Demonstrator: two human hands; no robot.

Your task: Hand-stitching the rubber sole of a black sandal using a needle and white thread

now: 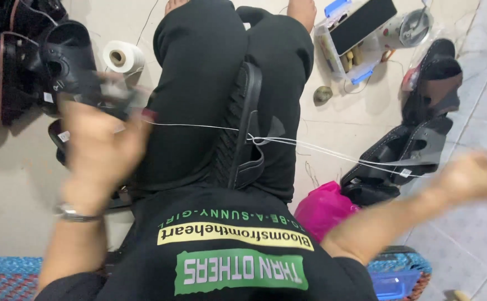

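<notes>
Black sandal (245, 128) stands on edge between the knees, long axis twelve to six. White thread (332, 153) runs from it toward three and nine. Right hand (471, 175) and left hand (101, 147) pull outward; grips blurred, cannot tell.

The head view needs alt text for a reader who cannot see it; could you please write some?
A seated person pulls white thread taut to both sides through a black sandal held between the knees, the left hand and right hand blurred. More black sandals, a spool of white thread, a clear plastic box and a pink bag lie on the floor.
</notes>
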